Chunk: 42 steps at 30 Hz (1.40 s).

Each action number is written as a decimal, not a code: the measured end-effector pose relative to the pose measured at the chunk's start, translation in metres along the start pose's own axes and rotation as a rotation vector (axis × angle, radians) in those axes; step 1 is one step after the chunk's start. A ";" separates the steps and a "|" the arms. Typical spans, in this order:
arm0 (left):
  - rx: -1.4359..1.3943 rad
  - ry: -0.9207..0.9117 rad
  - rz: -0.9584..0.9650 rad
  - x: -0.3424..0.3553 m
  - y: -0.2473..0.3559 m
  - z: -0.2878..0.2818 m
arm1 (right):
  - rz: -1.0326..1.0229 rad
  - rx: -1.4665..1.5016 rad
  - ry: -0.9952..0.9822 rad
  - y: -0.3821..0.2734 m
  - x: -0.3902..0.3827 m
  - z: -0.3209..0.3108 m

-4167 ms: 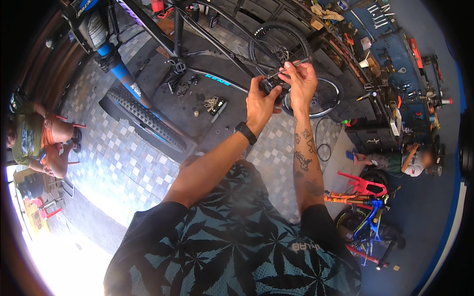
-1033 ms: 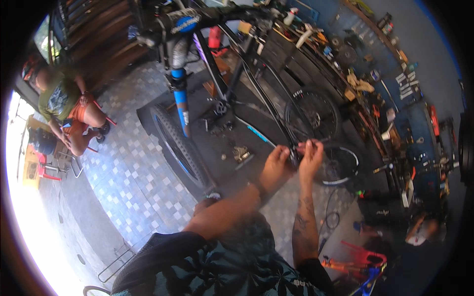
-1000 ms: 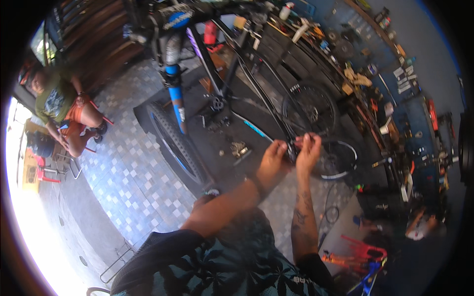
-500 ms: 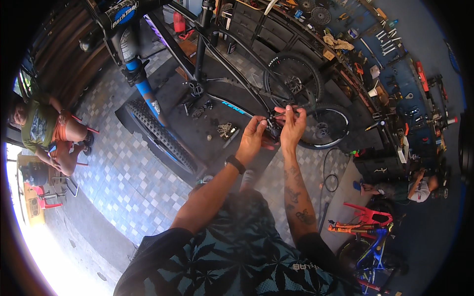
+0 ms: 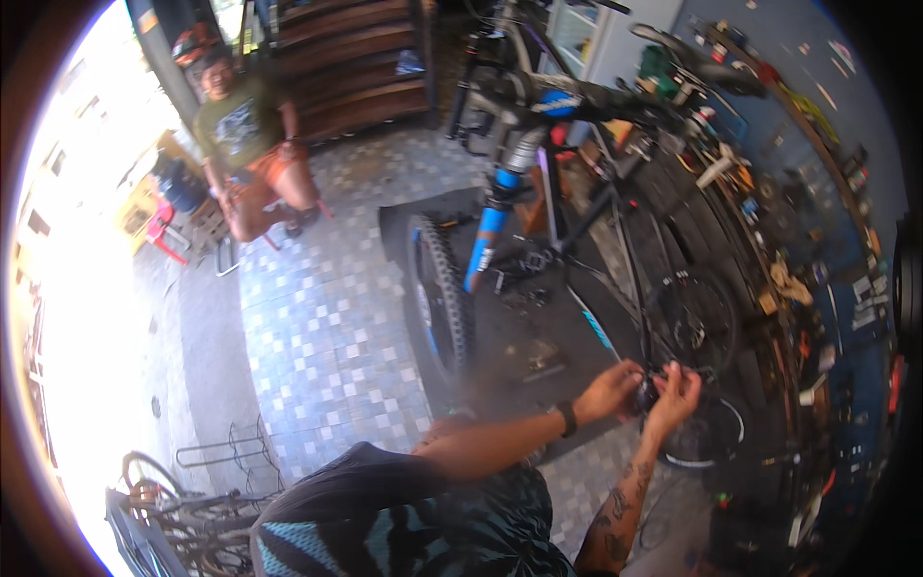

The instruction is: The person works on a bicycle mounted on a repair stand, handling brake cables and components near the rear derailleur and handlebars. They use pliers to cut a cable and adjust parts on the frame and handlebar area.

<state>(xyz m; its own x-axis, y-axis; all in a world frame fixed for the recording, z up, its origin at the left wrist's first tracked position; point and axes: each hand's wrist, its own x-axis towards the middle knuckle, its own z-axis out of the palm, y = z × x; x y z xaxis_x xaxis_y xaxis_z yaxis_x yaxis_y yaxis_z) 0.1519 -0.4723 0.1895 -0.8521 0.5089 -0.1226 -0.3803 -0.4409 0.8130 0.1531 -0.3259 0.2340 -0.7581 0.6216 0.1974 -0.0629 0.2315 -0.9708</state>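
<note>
A black bicycle frame (image 5: 632, 252) with a blue fork (image 5: 492, 226) stands ahead of me, its front wheel (image 5: 452, 298) on a dark mat. Both my hands meet at the rear end of the frame, past the teal-marked chainstay (image 5: 596, 329). My left hand (image 5: 612, 389) has its fingers closed at a small dark part (image 5: 648, 392). Close on the other side, my right hand (image 5: 676, 396) pinches with thumb and fingertips. What lies in either pinch is too small and blurred to make out.
Two loose wheels, a nearer wheel (image 5: 707, 438) and a farther wheel (image 5: 694, 322), are beyond my hands. Small parts (image 5: 546, 358) lie on the mat (image 5: 399, 226). Tools crowd the right-hand wall (image 5: 846, 317). A seated person (image 5: 240, 125) is at the far left; parked bicycles (image 5: 207, 524) stand lower left.
My view has swung to the left, so the bicycle and my hands appear farther right. Both hands stay at the rear of the frame, still close together with fingers pinched.
</note>
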 end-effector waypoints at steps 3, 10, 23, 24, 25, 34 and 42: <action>0.042 -0.024 -0.028 -0.001 0.005 0.001 | 0.078 -0.030 0.041 0.000 0.000 -0.006; 0.141 -0.044 -0.032 -0.001 0.020 0.003 | 0.181 0.152 0.126 -0.005 -0.005 -0.006; 0.025 0.005 -0.084 -0.009 0.012 0.000 | 0.110 0.150 -0.122 -0.013 -0.019 -0.002; 0.019 0.016 -0.065 -0.009 0.011 0.000 | 0.117 0.151 -0.113 -0.012 -0.018 -0.001; 0.028 0.029 -0.068 -0.009 0.010 0.000 | 0.094 0.153 -0.103 -0.010 -0.017 0.000; -0.098 -0.006 -0.164 -0.007 0.012 -0.005 | 0.141 0.339 0.014 0.002 -0.002 -0.014; -0.190 -0.014 -0.131 0.004 -0.005 -0.017 | 0.188 0.389 -0.084 0.005 -0.005 -0.008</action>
<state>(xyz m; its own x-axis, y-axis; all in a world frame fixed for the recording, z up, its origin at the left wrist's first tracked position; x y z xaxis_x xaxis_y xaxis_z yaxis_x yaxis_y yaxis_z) 0.1446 -0.4809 0.1750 -0.7864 0.5805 -0.2113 -0.5494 -0.5007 0.6689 0.1618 -0.3220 0.2293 -0.8290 0.5590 0.0159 -0.1462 -0.1893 -0.9710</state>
